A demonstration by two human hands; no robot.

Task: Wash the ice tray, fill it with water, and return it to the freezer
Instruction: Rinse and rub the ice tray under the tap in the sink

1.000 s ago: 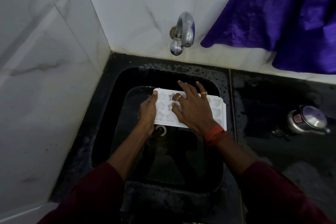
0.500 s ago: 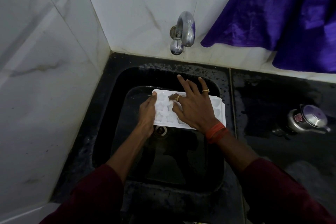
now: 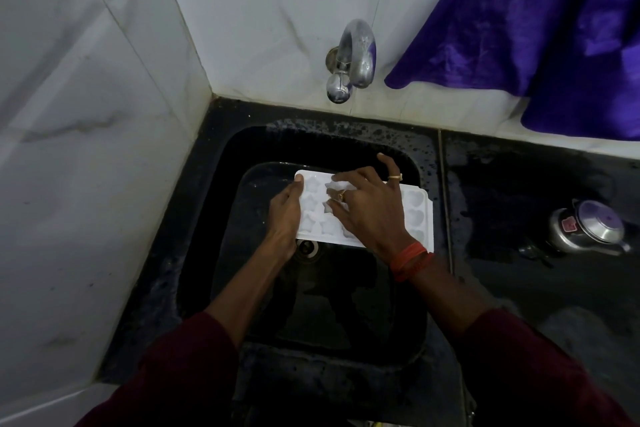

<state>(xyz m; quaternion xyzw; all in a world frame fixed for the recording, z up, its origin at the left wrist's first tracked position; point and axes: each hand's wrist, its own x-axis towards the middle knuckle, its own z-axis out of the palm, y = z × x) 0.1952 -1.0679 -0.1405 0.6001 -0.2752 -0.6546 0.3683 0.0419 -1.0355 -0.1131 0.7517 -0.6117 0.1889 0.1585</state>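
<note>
White ice tray (image 3: 415, 215) held over black sink (image 3: 221, 218), below tap (image 3: 353, 59). Left hand (image 3: 284, 215) clamps left edge; right hand (image 3: 370, 208) spread flat, fingers rubbing moulds, gripping nothing. Risk: wet plastic slips from one-sided hold, drops into basin; tap looks off, so rinse maybe incomplete.

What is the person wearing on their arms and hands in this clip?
Both arms wear dark maroon sleeves pushed up toward the elbows, forearms bare. The right hand has two gold-coloured rings, one on a finger near the tray's middle and one further out, plus orange-red thread bands wound round the wrist. The left hand shows no rings or bands.
</note>
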